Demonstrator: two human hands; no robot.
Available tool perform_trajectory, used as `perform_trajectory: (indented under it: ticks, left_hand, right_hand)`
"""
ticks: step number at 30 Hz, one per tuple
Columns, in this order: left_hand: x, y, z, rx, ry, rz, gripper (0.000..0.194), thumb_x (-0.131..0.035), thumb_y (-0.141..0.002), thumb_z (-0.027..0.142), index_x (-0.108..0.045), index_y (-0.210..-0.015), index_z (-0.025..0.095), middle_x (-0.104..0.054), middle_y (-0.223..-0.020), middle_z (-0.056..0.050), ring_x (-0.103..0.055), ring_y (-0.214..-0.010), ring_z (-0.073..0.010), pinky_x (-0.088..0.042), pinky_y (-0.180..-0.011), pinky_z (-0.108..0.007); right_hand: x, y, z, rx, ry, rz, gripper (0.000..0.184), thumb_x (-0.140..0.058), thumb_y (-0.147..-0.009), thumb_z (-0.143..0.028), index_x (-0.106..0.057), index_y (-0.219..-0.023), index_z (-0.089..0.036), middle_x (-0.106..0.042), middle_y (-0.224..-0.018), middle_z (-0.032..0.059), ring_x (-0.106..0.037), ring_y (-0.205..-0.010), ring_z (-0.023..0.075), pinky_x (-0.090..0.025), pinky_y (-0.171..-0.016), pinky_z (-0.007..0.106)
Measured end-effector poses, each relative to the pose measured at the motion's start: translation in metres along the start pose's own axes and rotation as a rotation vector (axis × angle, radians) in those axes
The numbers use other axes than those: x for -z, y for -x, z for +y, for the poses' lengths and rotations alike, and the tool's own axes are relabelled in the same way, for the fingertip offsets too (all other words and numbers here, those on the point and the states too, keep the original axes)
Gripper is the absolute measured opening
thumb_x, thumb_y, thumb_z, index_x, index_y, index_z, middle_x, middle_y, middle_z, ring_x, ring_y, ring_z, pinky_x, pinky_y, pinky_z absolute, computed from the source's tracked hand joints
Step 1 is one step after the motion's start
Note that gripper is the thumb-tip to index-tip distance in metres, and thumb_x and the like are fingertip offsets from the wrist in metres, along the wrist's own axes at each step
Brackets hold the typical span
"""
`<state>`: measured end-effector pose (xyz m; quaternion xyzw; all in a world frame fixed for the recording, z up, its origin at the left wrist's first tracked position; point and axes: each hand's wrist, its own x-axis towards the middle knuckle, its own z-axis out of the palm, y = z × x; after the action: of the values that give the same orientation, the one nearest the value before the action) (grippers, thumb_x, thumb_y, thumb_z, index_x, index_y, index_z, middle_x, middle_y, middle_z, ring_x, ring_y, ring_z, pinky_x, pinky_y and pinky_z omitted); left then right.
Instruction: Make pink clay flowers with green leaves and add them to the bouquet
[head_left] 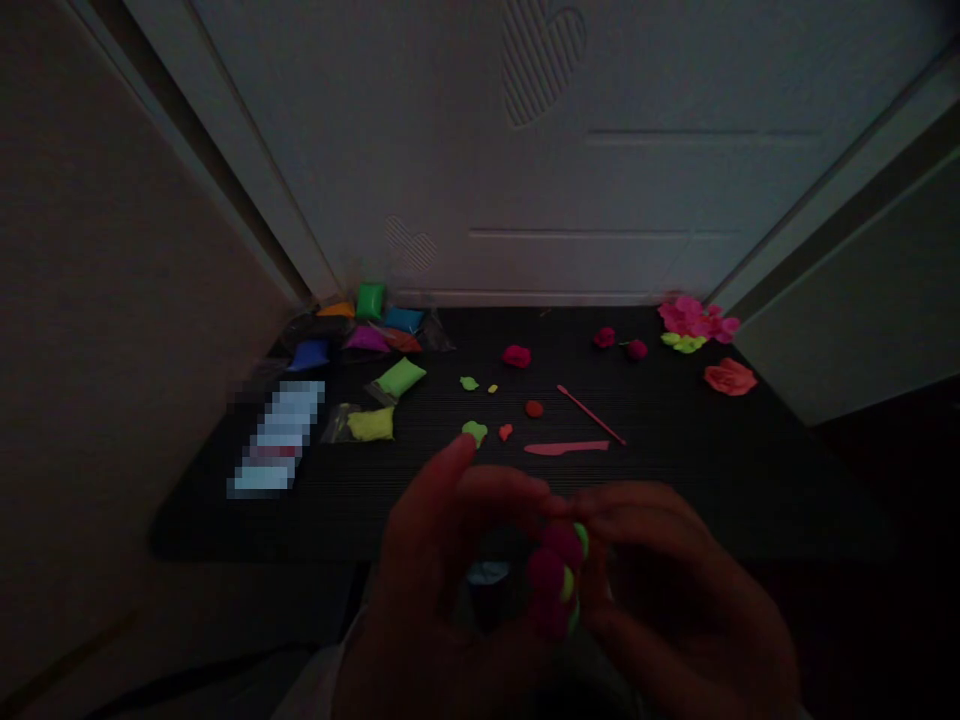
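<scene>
Both my hands are raised close to the camera in dim light, fingers curled round one small clay piece [556, 578] of magenta lobes with yellow-green bits. My left hand [442, 580] grips it from the left, thumb and fingertips meeting on top. My right hand [675, 590] pinches it from the right. Beyond them on the dark mat [750, 470] lie a flat pink clay knife [566, 448] and a thin pink stick tool [591, 414].
Several coloured clay bags [367, 335] lie at the mat's back left, two yellow-green ones [386, 400] nearer. Small red, pink and green clay bits [517, 400] are scattered mid-mat. Pink and orange clay flowers [701, 335] sit at the back right. White door panels stand behind.
</scene>
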<state>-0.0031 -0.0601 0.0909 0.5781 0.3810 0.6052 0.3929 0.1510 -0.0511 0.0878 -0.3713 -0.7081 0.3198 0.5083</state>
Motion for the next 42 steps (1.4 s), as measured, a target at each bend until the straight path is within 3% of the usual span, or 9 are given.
perform_trajectory:
  ticks: [5,8,13,19,25,31,38,42]
  left_hand:
    - [-0.002,-0.004,-0.005,0.101,0.18,0.04,0.076,-0.067,-0.063,0.0,-0.043,-0.121,0.043,-0.068,-0.093,0.007,-0.066,-0.087,-0.0127,-0.054,-0.077,-0.018]
    - [0.0,-0.005,-0.006,0.152,0.247,0.044,0.072,-0.064,-0.066,-0.002,-0.045,-0.12,0.041,-0.07,-0.093,0.005,-0.066,-0.087,-0.0112,-0.052,-0.078,-0.016]
    - [-0.001,-0.007,-0.006,0.229,0.306,0.067,0.063,-0.064,-0.068,-0.002,-0.051,-0.113,0.041,-0.072,-0.09,0.007,-0.067,-0.085,-0.01,-0.052,-0.077,-0.015]
    - [-0.009,-0.007,-0.005,0.344,0.422,0.203,0.057,-0.065,-0.066,-0.003,-0.057,-0.106,0.037,-0.073,-0.081,0.007,-0.069,-0.078,-0.0131,-0.056,-0.07,-0.018]
    - [-0.009,-0.006,-0.009,0.421,0.432,0.253,0.048,-0.07,-0.062,0.002,-0.062,-0.099,0.032,-0.074,-0.08,0.005,-0.069,-0.072,-0.0149,-0.057,-0.065,-0.017]
    - [-0.01,-0.006,-0.014,0.388,0.381,0.282,0.04,-0.07,-0.063,0.006,-0.065,-0.092,0.033,-0.073,-0.078,0.007,-0.069,-0.074,-0.0104,-0.054,-0.062,-0.01]
    - [-0.009,-0.006,-0.015,0.364,0.366,0.25,0.04,-0.07,-0.064,0.005,-0.065,-0.091,0.034,-0.073,-0.077,0.008,-0.069,-0.074,-0.0097,-0.054,-0.065,-0.011]
    - [-0.008,-0.008,-0.016,0.332,0.429,0.229,0.043,-0.07,-0.064,0.006,-0.063,-0.095,0.034,-0.073,-0.081,0.006,-0.069,-0.076,-0.0123,-0.056,-0.065,-0.016]
  right_hand:
    - [-0.006,0.004,0.001,-0.099,-0.11,0.071,0.031,-0.066,-0.072,-0.023,-0.056,-0.101,-0.03,-0.059,-0.096,-0.0029,-0.057,-0.09,0.0104,-0.049,-0.076,0.016]
    - [-0.006,0.004,0.001,-0.131,-0.156,0.061,0.021,-0.059,-0.078,-0.025,-0.059,-0.099,-0.03,-0.06,-0.097,-0.003,-0.058,-0.089,0.01,-0.049,-0.076,0.017]
    - [-0.009,0.0,0.001,-0.179,-0.149,0.131,0.019,-0.058,-0.079,-0.017,-0.063,-0.091,-0.03,-0.063,-0.09,-0.0058,-0.059,-0.083,0.0063,-0.049,-0.071,0.011]
    - [-0.016,-0.002,0.004,-0.199,-0.181,0.176,0.019,-0.062,-0.075,-0.016,-0.065,-0.088,-0.03,-0.064,-0.088,-0.0065,-0.06,-0.081,0.0056,-0.049,-0.07,0.01]
    - [-0.027,0.0,0.008,-0.331,-0.327,0.242,0.014,-0.063,-0.074,-0.019,-0.068,-0.083,-0.029,-0.064,-0.092,-0.0038,-0.061,-0.084,0.0092,-0.051,-0.068,0.015]
    - [-0.043,-0.001,0.008,-0.419,-0.589,0.339,0.01,-0.065,-0.072,-0.021,-0.069,-0.078,-0.029,-0.062,-0.087,-0.0035,-0.062,-0.07,0.008,-0.052,-0.06,0.017]
    - [-0.045,-0.004,0.007,-0.425,-0.643,0.385,0.009,-0.066,-0.07,-0.019,-0.069,-0.072,-0.028,-0.06,-0.083,-0.0033,-0.061,-0.068,0.0081,-0.051,-0.059,0.018]
    - [-0.044,-0.002,0.008,-0.454,-0.62,0.341,0.009,-0.066,-0.071,-0.022,-0.069,-0.077,-0.027,-0.06,-0.085,-0.0012,-0.06,-0.074,0.0109,-0.051,-0.062,0.02]
